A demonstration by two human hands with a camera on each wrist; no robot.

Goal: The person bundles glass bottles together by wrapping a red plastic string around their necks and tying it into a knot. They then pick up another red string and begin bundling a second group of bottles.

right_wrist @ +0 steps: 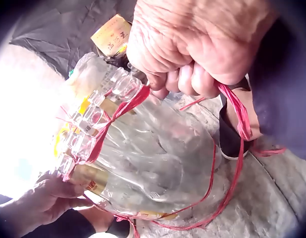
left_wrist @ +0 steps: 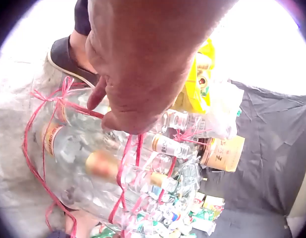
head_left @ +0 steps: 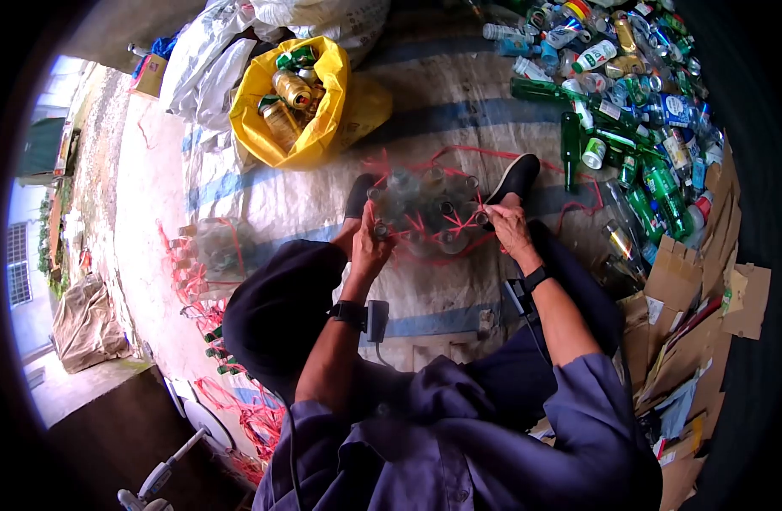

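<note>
A bundle of clear glass bottles [head_left: 423, 198] lies between the person's feet, wound with pink twine [right_wrist: 237, 119]. My right hand [head_left: 512, 230] is at the bundle's right end. In the right wrist view its fingers curl tightly round the twine, and a thick strand hangs from the fist. At the left end, my left hand [head_left: 371, 251] pinches a strand between thumb and finger, close against the bottles; the left wrist view shows that strand running to a knotted loop. More twine crosses the bottle necks [right_wrist: 91, 119]. Some bottles carry gold or white labels.
A yellow bag [head_left: 335, 111] of cans stands ahead, beside white sacks [head_left: 203, 64]. Plastic and green glass bottles [head_left: 612, 128] heap up at the right, above flattened cardboard [head_left: 676, 281]. Another tied bottle bundle [head_left: 216, 251] and loose pink twine [head_left: 259, 426] lie at the left.
</note>
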